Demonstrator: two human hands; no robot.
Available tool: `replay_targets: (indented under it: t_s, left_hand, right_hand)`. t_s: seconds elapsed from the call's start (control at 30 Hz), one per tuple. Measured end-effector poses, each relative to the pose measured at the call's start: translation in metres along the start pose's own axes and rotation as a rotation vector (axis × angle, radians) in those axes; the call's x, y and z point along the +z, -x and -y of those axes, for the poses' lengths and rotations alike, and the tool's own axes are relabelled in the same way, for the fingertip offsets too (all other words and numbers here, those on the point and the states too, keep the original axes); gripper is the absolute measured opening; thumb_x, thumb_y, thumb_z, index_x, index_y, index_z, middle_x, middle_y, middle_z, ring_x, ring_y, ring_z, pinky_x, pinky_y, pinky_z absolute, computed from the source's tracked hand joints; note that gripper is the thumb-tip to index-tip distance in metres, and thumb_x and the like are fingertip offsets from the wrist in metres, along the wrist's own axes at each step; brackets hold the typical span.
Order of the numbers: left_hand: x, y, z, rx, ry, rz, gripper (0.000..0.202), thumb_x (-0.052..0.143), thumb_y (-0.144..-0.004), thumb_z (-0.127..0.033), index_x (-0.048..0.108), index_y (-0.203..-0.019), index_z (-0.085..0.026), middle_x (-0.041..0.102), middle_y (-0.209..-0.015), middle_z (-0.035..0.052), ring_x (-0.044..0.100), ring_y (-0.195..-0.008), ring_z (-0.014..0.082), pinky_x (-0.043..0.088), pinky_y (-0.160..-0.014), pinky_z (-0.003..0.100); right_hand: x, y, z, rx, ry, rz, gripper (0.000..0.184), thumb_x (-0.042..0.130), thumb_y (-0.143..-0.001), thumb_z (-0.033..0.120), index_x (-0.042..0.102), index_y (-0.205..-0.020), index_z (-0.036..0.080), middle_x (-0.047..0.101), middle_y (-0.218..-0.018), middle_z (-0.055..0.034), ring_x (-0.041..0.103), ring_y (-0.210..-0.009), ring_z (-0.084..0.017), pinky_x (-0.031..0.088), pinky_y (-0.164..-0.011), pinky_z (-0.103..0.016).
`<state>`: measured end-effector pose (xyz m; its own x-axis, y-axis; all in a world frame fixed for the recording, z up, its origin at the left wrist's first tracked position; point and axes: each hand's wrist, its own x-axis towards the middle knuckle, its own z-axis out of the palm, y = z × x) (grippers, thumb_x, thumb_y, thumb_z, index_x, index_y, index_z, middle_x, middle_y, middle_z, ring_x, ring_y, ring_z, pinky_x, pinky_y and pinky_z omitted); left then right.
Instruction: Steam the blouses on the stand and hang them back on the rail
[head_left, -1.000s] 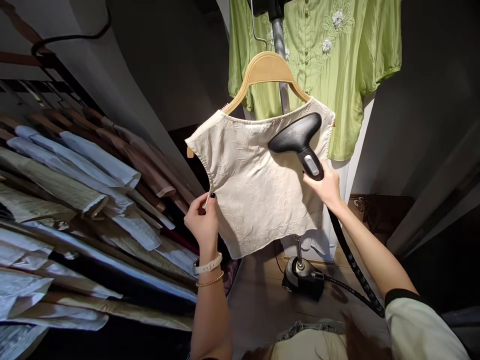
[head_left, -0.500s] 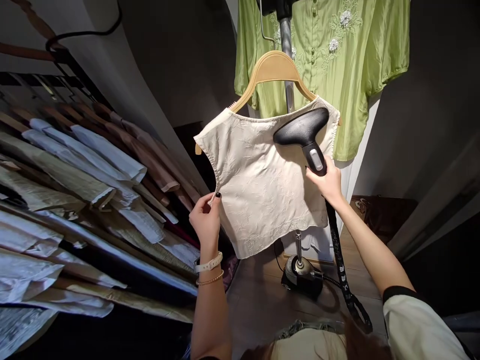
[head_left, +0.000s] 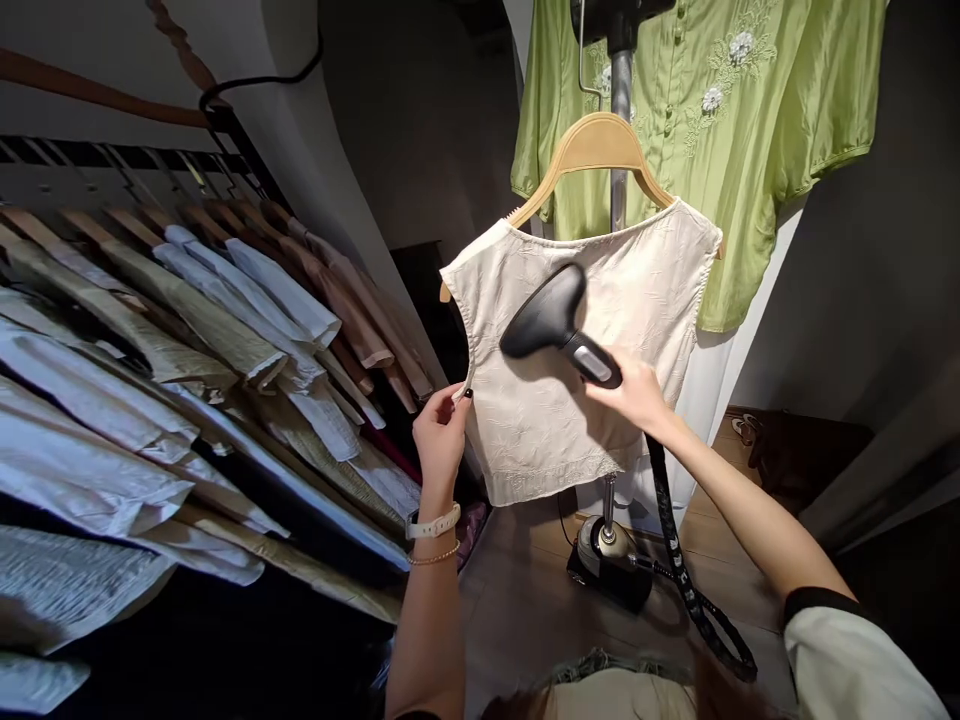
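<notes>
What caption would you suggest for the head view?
Right hand holds steamer head to cream top; left hand pinches its edge.

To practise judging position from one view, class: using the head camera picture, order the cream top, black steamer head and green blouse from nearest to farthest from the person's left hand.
1. The cream sleeveless top: pinched at its edge by the left hand, extending to the hand's right.
2. The black steamer head: up and right, against the top.
3. The green blouse: highest, hanging behind the top.
</notes>
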<state>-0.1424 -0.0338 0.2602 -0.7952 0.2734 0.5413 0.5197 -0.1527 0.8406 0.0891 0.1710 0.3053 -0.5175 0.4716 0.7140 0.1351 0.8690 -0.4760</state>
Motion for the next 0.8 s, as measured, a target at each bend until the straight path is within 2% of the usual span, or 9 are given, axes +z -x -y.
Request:
replay_targets:
  t_s: [0.07,0.2,0.37,0.47,0.63,0.73,0.8]
  left_hand:
    - [-0.001,0.003,0.001,-0.007,0.02,0.016,0.04,0.074,-0.076,-0.044,0.077,-0.107,-0.018,0.074,-0.099,0.0085,0.066,-0.089,0.0202,0.052,-0.081,0.033]
    - [-0.002,0.009,0.009,-0.04,0.057,0.036,0.041,0.076,-0.073,-0.045,0.077,-0.103,-0.017,0.074,-0.097,0.009,0.067,-0.088,0.0209,0.054,-0.083,0.034]
    - [-0.004,0.017,0.017,-0.089,0.091,0.043,0.04,0.077,-0.071,-0.047,0.078,-0.096,-0.016,0.075,-0.095,0.0101,0.068,-0.087,0.0223,0.054,-0.083,0.036]
    - [-0.005,0.018,0.017,-0.103,0.108,0.059,0.041,0.078,-0.071,-0.049,0.078,-0.095,-0.016,0.076,-0.095,0.0111,0.068,-0.087,0.0225,0.054,-0.081,0.036]
    - [-0.008,0.015,0.016,-0.108,0.115,0.055,0.039,0.08,-0.069,-0.048,0.079,-0.091,-0.016,0.077,-0.093,0.0113,0.067,-0.084,0.0222,0.054,-0.077,0.035]
    - [-0.009,0.015,0.017,-0.107,0.12,0.039,0.039,0.081,-0.068,-0.048,0.079,-0.091,-0.016,0.077,-0.092,0.011,0.067,-0.083,0.0216,0.053,-0.077,0.034]
    - [-0.01,0.015,0.017,-0.111,0.125,0.048,0.04,0.081,-0.069,-0.048,0.079,-0.092,-0.016,0.077,-0.093,0.0112,0.067,-0.083,0.0216,0.053,-0.077,0.034]
  right_hand:
    - [0.004,0.001,0.005,-0.042,0.022,0.052,0.049,0.069,-0.079,0.041,0.065,-0.124,0.022,0.076,-0.107,-0.0065,0.072,-0.086,-0.026,0.057,-0.075,-0.037]
    - [0.007,-0.006,0.01,0.012,0.089,-0.065,0.052,0.068,-0.082,0.046,0.062,-0.128,0.023,0.076,-0.102,-0.0067,0.072,-0.086,-0.028,0.056,-0.073,-0.038]
    - [0.002,-0.017,0.014,-0.109,0.192,0.14,0.051,0.069,-0.081,0.038,0.062,-0.128,0.021,0.075,-0.11,-0.0097,0.072,-0.091,-0.03,0.056,-0.074,-0.039]
    - [-0.008,-0.03,0.017,-0.132,0.309,0.151,0.053,0.069,-0.084,0.039,0.059,-0.132,0.019,0.075,-0.108,-0.0126,0.071,-0.089,-0.032,0.055,-0.073,-0.041]
    - [-0.039,-0.061,0.029,-0.351,0.496,0.29,0.053,0.078,-0.08,0.036,0.06,-0.127,0.019,0.074,-0.112,-0.0148,0.07,-0.097,-0.036,0.053,-0.076,-0.041]
    - [-0.051,-0.073,0.037,-0.377,0.53,0.284,0.052,0.079,-0.081,0.037,0.059,-0.125,0.018,0.073,-0.114,-0.0157,0.069,-0.099,-0.037,0.051,-0.077,-0.041]
    - [-0.054,-0.075,0.04,-0.4,0.553,0.335,0.049,0.08,-0.081,0.039,0.06,-0.121,0.019,0.074,-0.109,-0.0143,0.069,-0.093,-0.035,0.049,-0.075,-0.039]
